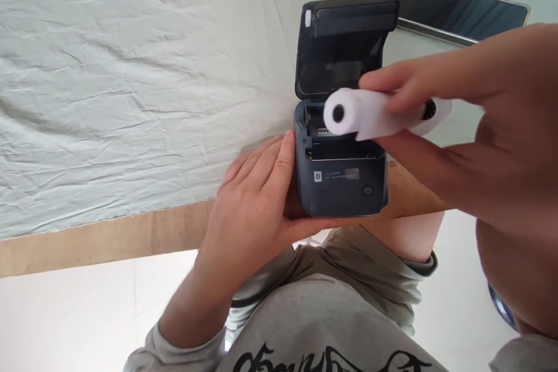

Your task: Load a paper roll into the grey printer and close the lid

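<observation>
A dark portable label printer lies at the table's front edge, its hinged lid swung back and its paper bay exposed. My left hand grips the printer from the left, fingers along its side and thumb across the front edge. Between the thumb and fingers of my right hand is a white paper roll with a dark core hole. The roll hovers over the bay's right part and hides some of it. A loose paper edge hangs from the roll's underside.
A dark-screened phone lies behind the printer to the right, close to the raised lid. Wrinkled pale cloth covers the table, and a bare wooden edge runs along the front. My lap is just below that edge.
</observation>
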